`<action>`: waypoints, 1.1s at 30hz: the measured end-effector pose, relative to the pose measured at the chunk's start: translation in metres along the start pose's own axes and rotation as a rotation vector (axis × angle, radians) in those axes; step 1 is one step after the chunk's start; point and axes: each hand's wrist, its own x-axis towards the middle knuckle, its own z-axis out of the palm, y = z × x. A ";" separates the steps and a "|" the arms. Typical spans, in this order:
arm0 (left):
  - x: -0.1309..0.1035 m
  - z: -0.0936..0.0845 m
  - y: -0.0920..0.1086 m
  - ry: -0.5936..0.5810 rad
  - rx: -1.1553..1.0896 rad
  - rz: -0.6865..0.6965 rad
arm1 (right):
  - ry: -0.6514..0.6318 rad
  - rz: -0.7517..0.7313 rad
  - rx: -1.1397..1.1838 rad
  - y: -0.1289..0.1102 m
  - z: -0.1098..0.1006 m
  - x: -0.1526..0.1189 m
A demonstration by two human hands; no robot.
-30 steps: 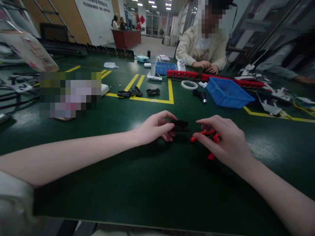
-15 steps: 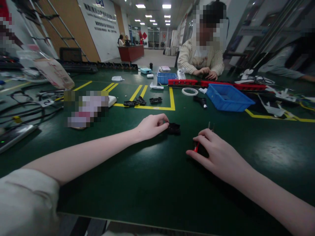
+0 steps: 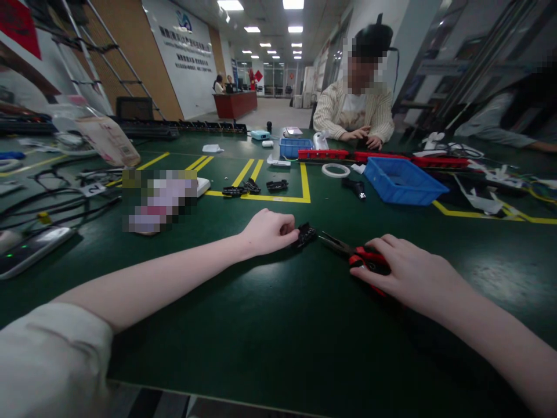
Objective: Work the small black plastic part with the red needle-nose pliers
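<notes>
Left of and beyond the black part (image 3: 306, 233), three loose black pieces (image 3: 277, 185) lie on the green table (image 3: 261, 342); the left hand (image 3: 270, 233) pinches the part's left end between thumb and fingers. Immediately right of the part, the needle-nose pliers (image 3: 357, 256) point at it, tips parted and just beside it, the right hand (image 3: 409, 271) gripping the red handles; the blue bin (image 3: 407, 193) stands farther right, beyond it.
</notes>
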 end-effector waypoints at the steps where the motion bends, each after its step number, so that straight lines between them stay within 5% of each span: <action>1: 0.000 0.000 0.000 -0.002 0.021 0.011 | -0.028 0.021 -0.002 0.001 0.001 0.000; 8: -0.002 -0.001 0.000 0.081 -0.033 0.037 | -0.003 -0.025 -0.059 0.007 0.010 -0.005; 12: -0.004 0.000 0.000 -0.010 -0.061 0.185 | -0.019 -0.014 -0.055 0.013 0.012 -0.008; 17: -0.003 0.003 0.000 -0.089 -0.005 0.178 | -0.035 -0.009 -0.006 0.018 0.004 -0.001; 25: -0.002 0.002 -0.002 -0.092 -0.068 0.242 | 0.253 -0.107 -0.146 0.016 -0.002 0.007; 33: -0.003 0.003 -0.002 -0.109 -0.113 0.237 | 0.239 -0.159 0.268 0.021 0.009 0.014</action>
